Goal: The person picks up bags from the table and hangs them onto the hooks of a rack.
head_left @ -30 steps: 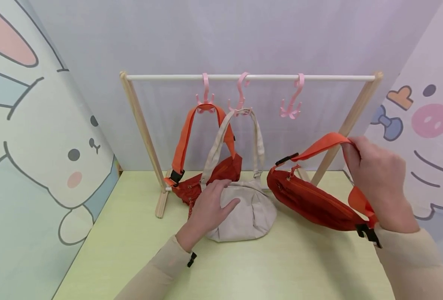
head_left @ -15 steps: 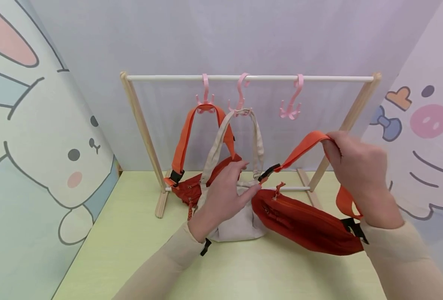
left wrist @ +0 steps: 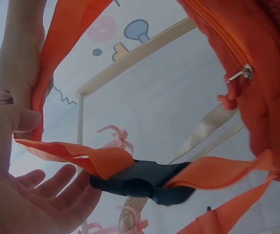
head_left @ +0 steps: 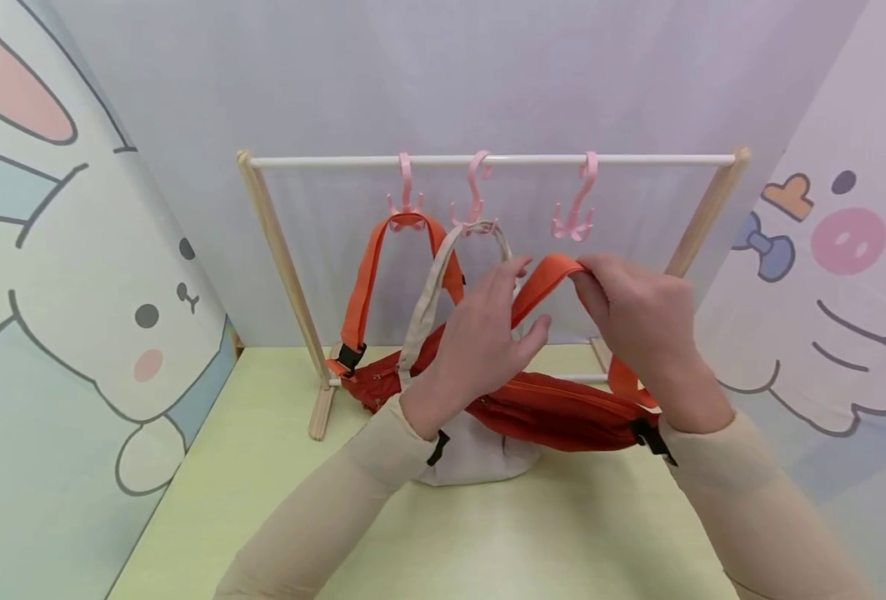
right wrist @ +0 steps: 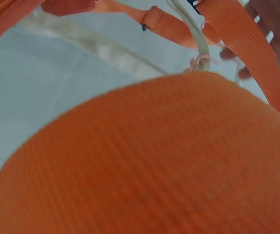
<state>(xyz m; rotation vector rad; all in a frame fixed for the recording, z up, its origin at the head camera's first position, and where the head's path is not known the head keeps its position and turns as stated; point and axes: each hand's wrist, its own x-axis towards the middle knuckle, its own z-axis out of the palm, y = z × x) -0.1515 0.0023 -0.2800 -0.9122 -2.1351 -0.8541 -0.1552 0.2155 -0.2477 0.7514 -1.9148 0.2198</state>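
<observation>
My right hand (head_left: 641,321) grips the orange strap (head_left: 548,279) of a red waist bag (head_left: 563,408), whose body hangs slanted below. My left hand (head_left: 491,329) is beside that strap, fingers spread and thumb apart. In the left wrist view, the strap runs past the left hand's thumb and a black buckle (left wrist: 142,180) overlaps its fingertips. A beige bag (head_left: 480,462) hangs behind, partly hidden by the left hand and the red bag. Orange webbing (right wrist: 144,161) fills most of the right wrist view.
A white rail (head_left: 322,162) on wooden legs carries three pink hooks. A second red waist bag (head_left: 371,383) hangs from the left hook, the beige bag from the middle one. The right hook (head_left: 578,212) bears no bag. Below is a pale yellow tabletop (head_left: 247,467).
The right hand has carried the red waist bag leftward, in front of the beige bag. The left hand has risen from the beige bag to beside the strap.
</observation>
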